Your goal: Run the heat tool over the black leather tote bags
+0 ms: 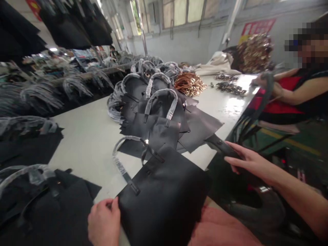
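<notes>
Slantwise, dark strip (217, 143) in right hand (252, 162), tip pointing forward-left

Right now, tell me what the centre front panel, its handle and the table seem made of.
Panel: probably leather or imitation, smooth, soft sheen. Handle: likely similar, its wrap crinkled, glinting clear plastic. Table: perhaps laminate; pale, smooth, glare showing gloss.

Left tabletop (82, 133): open lane between left-edge bags (28, 147) and central handbag pile (161, 109).
Near edge: blocked by black tote bag (166, 201).
Right edge: bare strip, metal hardware clusters (232, 89) beyond it.
</notes>
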The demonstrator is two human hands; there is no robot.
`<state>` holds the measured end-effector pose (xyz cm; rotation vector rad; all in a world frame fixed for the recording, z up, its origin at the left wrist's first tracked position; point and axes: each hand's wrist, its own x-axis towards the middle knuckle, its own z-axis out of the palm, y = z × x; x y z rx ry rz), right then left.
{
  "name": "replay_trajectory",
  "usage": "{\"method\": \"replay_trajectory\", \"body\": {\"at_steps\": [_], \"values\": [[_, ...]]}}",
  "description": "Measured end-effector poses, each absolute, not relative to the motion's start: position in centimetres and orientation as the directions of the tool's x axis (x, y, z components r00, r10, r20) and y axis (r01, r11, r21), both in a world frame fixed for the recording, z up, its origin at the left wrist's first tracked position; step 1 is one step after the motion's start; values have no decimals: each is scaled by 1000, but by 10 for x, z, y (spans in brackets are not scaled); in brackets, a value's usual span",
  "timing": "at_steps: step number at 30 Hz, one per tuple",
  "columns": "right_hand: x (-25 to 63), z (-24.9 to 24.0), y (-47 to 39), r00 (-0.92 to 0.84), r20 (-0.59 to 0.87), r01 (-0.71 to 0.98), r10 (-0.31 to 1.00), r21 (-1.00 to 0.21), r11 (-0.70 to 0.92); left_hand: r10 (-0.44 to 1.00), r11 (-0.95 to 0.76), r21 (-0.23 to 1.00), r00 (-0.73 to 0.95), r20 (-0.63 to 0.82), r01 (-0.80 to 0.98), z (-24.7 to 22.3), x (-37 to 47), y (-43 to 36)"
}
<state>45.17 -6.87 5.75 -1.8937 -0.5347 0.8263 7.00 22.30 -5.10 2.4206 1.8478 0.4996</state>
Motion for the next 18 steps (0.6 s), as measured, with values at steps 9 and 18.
{"method": "replay_trajectory", "body": {"at_steps": [9,18], "values": [[431,-1,-156,648,-466,-131,603,-847,-515,445,-889,248,854,269,385,-53,237,120],[433,-10,-153,580,-357,-66,733,-917,-395,361,-932,54,907,217,358,-62,325,126]]}}
